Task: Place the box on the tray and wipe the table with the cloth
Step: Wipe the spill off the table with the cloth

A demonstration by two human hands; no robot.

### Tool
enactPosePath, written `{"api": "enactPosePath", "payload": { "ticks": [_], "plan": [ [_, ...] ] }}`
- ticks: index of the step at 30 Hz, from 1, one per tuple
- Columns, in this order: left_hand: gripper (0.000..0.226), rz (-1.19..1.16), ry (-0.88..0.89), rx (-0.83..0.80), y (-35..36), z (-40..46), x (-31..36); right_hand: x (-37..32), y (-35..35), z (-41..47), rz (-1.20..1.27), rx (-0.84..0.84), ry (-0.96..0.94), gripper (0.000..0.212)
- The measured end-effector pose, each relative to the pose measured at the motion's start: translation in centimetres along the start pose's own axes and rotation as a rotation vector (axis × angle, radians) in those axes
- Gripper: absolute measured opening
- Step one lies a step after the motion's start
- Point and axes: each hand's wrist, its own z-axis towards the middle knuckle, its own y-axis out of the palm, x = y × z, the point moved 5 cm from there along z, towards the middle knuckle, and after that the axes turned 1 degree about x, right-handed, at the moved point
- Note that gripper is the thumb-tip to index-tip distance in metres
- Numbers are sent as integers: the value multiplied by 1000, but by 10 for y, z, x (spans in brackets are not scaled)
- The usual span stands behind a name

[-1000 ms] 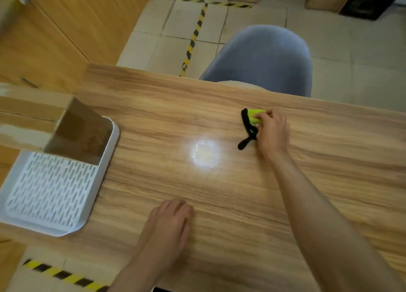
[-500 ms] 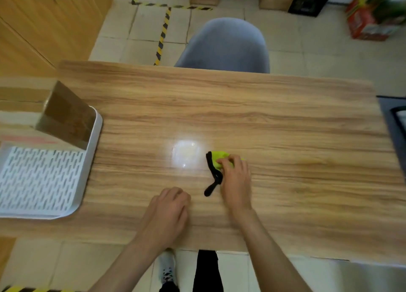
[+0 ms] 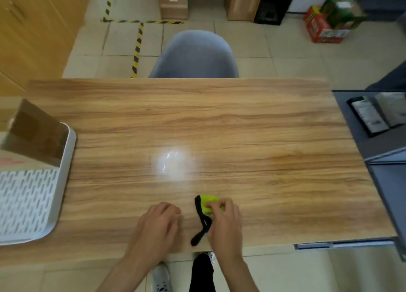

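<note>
A brown cardboard box stands on the far part of the white slotted tray at the table's left edge. My right hand presses a bunched yellow-green cloth with a black edge onto the wooden table near its front edge. The cloth's black strip trails toward me beside my wrist. My left hand rests flat on the table just left of the cloth, fingers slightly curled, holding nothing.
A grey chair stands behind the table's far edge. A dark grey surface with a black tray of papers adjoins the table's right side. Wooden cabinets line the left wall. A bright glare spot lies mid-table.
My right hand has dragged the cloth from the far middle of the table back to the front edge. The left hand has stayed in place. The view has pulled back.
</note>
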Motion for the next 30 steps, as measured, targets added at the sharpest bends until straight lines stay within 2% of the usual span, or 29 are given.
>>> {"api": "enactPosePath", "payload": {
  "ticks": [14,20,24,30],
  "plan": [
    [25,-175,-153,146,13,90,41,7,-45,260,41,189,-43,36],
    [28,-83,-123,115,21,100,45,0,-59,354,78,167,-63,41],
    [25,9,-76,64,20,94,44,3,-56,346,98,165,-50,43],
    [29,68,-10,9,18,67,35,28,-40,233,54,97,-26,46]
  ]
}}
